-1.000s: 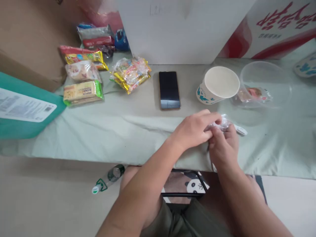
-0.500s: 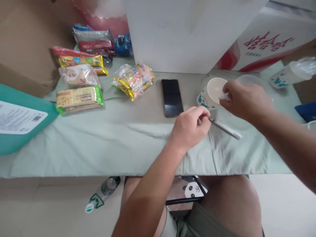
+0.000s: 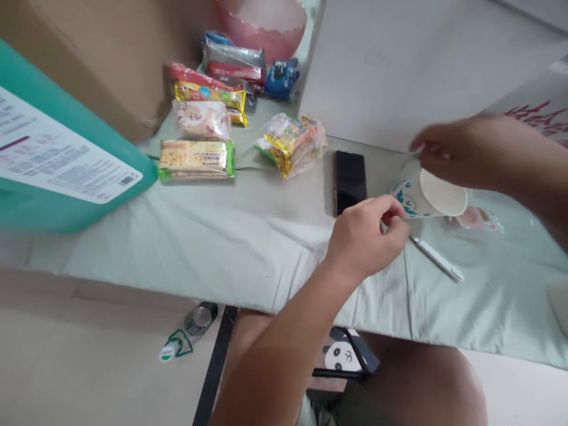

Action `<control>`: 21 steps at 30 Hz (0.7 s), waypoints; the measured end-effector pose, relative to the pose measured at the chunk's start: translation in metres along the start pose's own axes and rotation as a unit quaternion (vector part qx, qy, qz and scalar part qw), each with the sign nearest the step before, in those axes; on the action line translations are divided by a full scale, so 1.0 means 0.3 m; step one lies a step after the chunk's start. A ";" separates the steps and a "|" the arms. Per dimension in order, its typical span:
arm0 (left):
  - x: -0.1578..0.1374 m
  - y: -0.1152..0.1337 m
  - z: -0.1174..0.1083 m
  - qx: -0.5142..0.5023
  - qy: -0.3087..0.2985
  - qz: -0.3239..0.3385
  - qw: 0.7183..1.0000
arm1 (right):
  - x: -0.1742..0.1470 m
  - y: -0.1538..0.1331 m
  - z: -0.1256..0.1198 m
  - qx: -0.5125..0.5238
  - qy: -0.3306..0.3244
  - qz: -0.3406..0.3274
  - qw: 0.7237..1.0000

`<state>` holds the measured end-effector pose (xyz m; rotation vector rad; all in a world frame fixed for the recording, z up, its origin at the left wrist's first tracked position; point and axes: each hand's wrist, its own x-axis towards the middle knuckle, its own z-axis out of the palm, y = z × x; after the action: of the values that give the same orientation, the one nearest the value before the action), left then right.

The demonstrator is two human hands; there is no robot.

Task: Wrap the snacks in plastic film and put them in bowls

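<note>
My left hand (image 3: 373, 234) rests near the phone's lower end, thumb and fingertips curled into a pinch; whatever may be between them is hidden. Just beyond its fingertips lies a slim white pen-like tool (image 3: 439, 260) with a dark tip. A white paper cup (image 3: 412, 198) with teal leaves stands beyond the fingers, its mouth open. My right hand (image 3: 457, 151) hovers over the cup's far side, slightly blurred, fingers curled; what it holds cannot be made out. Left of the cup is a black phone (image 3: 350, 177). A small clear packet (image 3: 474, 218) lies right of the cup.
Wrapped snacks (image 3: 290, 142), a biscuit pack (image 3: 197, 160) and other packets lie to the left. A green jug (image 3: 80, 177) stands at far left. White boxes and a pink bowl (image 3: 266, 35) line the back. A plastic bottle (image 3: 195, 328) lies on the floor.
The view has swung to the right, tilting the scene. My right hand has lifted from the cup's mouth toward its far side. My left hand keeps its pinch near the white tool.
</note>
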<state>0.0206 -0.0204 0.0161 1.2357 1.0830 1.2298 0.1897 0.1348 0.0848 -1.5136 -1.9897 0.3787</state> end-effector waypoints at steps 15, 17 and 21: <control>0.004 0.023 -0.020 0.011 0.086 -0.025 0.996 | 0.051 -0.261 0.468 0.068 -0.190 -0.129 0.971; 0.004 0.023 -0.017 -0.002 0.101 -0.017 0.995 | 0.034 -0.262 0.445 0.061 -0.199 -0.125 0.970; -0.015 0.031 -0.003 -0.034 0.154 0.024 0.987 | -0.029 -0.257 0.382 0.066 -0.158 -0.068 0.983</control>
<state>0.0189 -0.0254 0.0251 1.0464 1.2281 1.5168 0.0611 0.1178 0.0364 -1.2885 -2.2457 0.7165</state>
